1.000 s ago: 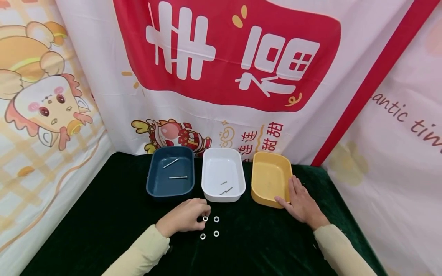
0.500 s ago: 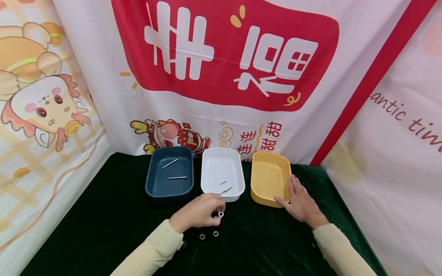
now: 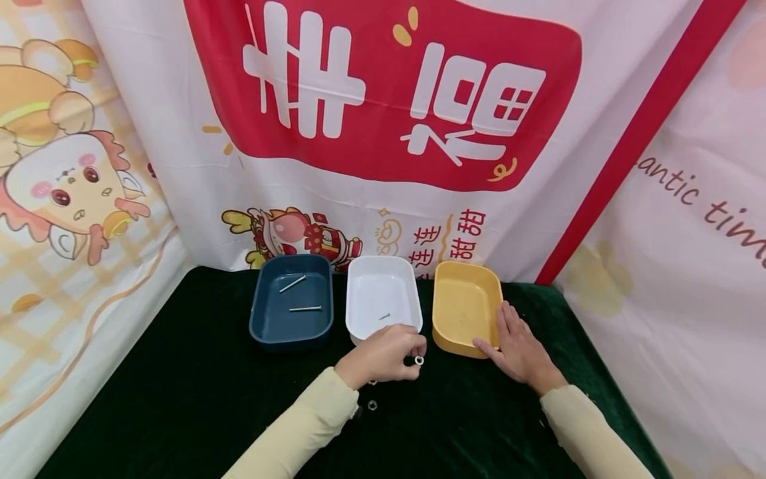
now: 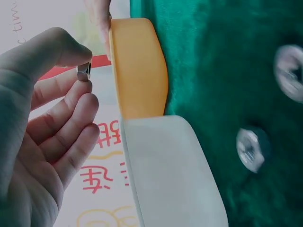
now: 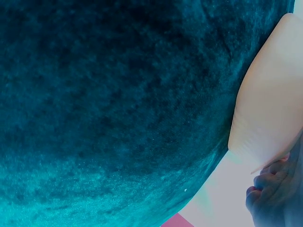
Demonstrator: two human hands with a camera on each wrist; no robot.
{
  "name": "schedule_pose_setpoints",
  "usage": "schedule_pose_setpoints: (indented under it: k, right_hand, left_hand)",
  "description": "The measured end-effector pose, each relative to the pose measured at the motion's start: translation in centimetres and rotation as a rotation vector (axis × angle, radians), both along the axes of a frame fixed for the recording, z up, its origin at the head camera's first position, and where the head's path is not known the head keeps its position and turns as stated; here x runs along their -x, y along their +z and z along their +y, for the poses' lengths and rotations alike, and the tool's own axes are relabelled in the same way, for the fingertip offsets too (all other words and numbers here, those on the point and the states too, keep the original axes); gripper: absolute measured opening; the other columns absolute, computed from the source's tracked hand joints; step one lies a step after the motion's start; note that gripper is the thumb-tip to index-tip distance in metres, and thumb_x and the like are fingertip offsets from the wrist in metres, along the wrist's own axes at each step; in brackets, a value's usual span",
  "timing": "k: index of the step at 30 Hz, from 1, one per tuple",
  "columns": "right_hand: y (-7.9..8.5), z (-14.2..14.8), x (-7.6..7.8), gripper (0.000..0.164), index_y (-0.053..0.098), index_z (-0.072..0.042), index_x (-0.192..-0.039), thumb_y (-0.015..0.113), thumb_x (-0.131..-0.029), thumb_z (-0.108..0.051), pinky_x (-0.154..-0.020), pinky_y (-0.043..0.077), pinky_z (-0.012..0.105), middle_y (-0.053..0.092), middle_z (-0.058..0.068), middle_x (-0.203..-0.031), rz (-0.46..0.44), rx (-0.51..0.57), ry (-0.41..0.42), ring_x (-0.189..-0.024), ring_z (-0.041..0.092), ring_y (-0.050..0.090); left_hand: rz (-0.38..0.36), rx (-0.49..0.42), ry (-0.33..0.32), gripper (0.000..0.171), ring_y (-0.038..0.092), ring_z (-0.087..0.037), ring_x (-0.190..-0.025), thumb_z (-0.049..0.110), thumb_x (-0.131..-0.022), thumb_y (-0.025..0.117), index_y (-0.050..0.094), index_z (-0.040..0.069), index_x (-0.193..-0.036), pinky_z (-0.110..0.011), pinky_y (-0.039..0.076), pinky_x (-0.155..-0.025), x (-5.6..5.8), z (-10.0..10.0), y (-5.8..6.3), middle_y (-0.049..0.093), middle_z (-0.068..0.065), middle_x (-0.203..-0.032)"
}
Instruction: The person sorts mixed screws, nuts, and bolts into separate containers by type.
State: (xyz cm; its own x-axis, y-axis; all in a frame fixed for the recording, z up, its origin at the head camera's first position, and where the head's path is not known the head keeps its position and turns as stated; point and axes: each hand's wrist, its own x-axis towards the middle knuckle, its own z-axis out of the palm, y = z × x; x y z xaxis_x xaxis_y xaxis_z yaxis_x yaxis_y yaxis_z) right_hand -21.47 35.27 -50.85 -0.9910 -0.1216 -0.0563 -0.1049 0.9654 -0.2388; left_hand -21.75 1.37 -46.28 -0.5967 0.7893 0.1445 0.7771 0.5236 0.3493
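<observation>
My left hand [image 3: 383, 354] pinches a metal nut [image 3: 419, 360] between thumb and fingertips, in front of the white tray [image 3: 385, 293]. In the left wrist view the nut [image 4: 84, 71] shows edge-on at the thumb tip. My right hand [image 3: 522, 349] rests along the right side of the yellow tray [image 3: 467, 306], fingers straight, thumb over the near rim. On the cloth below my left hand lies another nut [image 3: 372, 405]; one more peeks out beneath the hand. Two loose nuts [image 4: 251, 149] are seen in the left wrist view.
At left, a dark blue tray [image 3: 291, 326] holds two long screws [image 3: 305, 309]. A small screw [image 3: 385, 316] shows in the white tray, whose near end is hidden by my left hand. Dark green cloth [image 3: 179, 372] covers the table, and a printed curtain [image 3: 383, 146] hangs behind.
My left hand has picked up a nut from the group on the cloth and carried it right, past the front of the white tray. My right hand stays on the yellow tray.
</observation>
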Motion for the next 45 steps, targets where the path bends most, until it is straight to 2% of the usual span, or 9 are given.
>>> schedule_pose_setpoints:
  k: [10, 18, 24, 35, 40, 43, 45]
  right_hand:
    - [0.0, 0.4, -0.1, 0.108, -0.003, -0.006, -0.17, 0.04, -0.101, -0.076, -0.129, 0.016, 0.067, 0.0, 0.018, -0.179, 0.02, -0.023, -0.009, -0.164, 0.046, 0.01]
    - [-0.1, 0.6, -0.4, 0.109, -0.002, -0.006, -0.17, 0.039, -0.1, -0.078, -0.129, 0.017, 0.067, 0.001, 0.018, -0.179, 0.026, -0.021, -0.006, -0.163, 0.046, 0.011]
    - [-0.1, 0.5, -0.2, 0.106, -0.003, -0.007, -0.17, 0.041, -0.101, -0.075, -0.129, 0.017, 0.068, 0.002, 0.017, -0.179, 0.025, -0.012, 0.002, -0.164, 0.046, 0.01]
    - [-0.6, 0.2, -0.4, 0.104, 0.0, -0.007, -0.17, 0.041, -0.102, -0.074, -0.129, 0.017, 0.067, 0.003, 0.017, -0.179, 0.027, 0.009, 0.007, -0.164, 0.045, 0.011]
    - [-0.4, 0.2, -0.3, 0.104, -0.001, -0.007, -0.17, 0.041, -0.102, -0.073, -0.129, 0.017, 0.068, 0.003, 0.017, -0.179, 0.035, 0.009, 0.012, -0.164, 0.045, 0.011]
    - [-0.3, 0.1, -0.1, 0.104, -0.001, -0.007, -0.17, 0.042, -0.102, -0.073, -0.129, 0.017, 0.068, 0.003, 0.017, -0.179, 0.036, 0.008, 0.013, -0.164, 0.046, 0.011]
    - [-0.2, 0.1, 0.0, 0.104, -0.001, -0.007, -0.17, 0.042, -0.102, -0.073, -0.129, 0.017, 0.068, 0.003, 0.017, -0.179, 0.033, 0.005, 0.012, -0.164, 0.046, 0.01]
  left_hand:
    - [0.07, -0.026, -0.004, 0.011, 0.058, -0.001, -0.081, 0.025, -0.088, 0.08, 0.073, 0.021, -0.095, -0.016, 0.051, -0.074, 2.1, 4.1, 0.6, 0.067, 0.009, -0.093]
    - [0.064, 0.003, 0.008, 0.008, 0.059, -0.005, -0.082, 0.022, -0.088, 0.08, 0.074, 0.018, -0.092, -0.019, 0.051, -0.075, 5.0, 6.6, 2.1, 0.069, 0.006, -0.093]
    - [0.083, 0.051, 0.046, 0.008, 0.06, -0.007, -0.085, 0.021, -0.09, 0.079, 0.074, 0.018, -0.096, -0.023, 0.053, -0.079, 6.6, 7.6, 2.1, 0.067, 0.007, -0.096]
    - [0.005, 0.078, 0.132, 0.008, 0.064, -0.012, -0.088, 0.019, -0.091, 0.08, 0.075, 0.016, -0.097, -0.028, 0.055, -0.08, 7.7, 9.0, 1.3, 0.072, 0.004, -0.098]
    - [-0.022, 0.099, 0.169, 0.022, 0.068, -0.015, -0.102, 0.019, -0.096, 0.076, 0.076, 0.012, -0.117, -0.029, 0.058, -0.089, 7.7, 9.4, 2.0, 0.073, -0.001, -0.116]
    - [-0.01, 0.098, 0.166, 0.029, 0.067, -0.015, -0.109, 0.021, -0.098, 0.074, 0.074, 0.011, -0.126, -0.03, 0.057, -0.094, 7.7, 9.3, 2.7, 0.071, -0.002, -0.124]
    - [0.009, 0.096, 0.149, 0.029, 0.067, -0.016, -0.111, 0.021, -0.098, 0.074, 0.074, 0.011, -0.126, -0.031, 0.057, -0.096, 7.6, 9.0, 3.2, 0.071, -0.002, -0.124]
